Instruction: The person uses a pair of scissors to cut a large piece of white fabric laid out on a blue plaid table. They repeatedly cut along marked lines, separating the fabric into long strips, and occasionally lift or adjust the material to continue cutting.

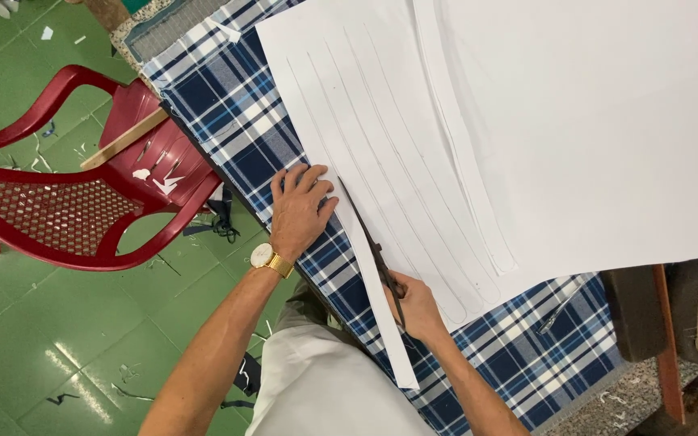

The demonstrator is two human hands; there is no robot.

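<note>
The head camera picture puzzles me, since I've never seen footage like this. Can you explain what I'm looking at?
The camera sits on a person's head and looks down at their own bare hands. A blue checked cloth covers the table, with a big white paper sheet on it, marked with long pencilled strips. The left hand, wearing a wristwatch, presses the paper flat. The right hand holds scissors in the sheet beside a partly cut strip. A red plastic chair stands on the green floor.

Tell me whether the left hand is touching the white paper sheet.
Touching. The head view shows the left hand lying flat with its fingertips pressing the edge of the white paper sheet, no gap between them.
</note>
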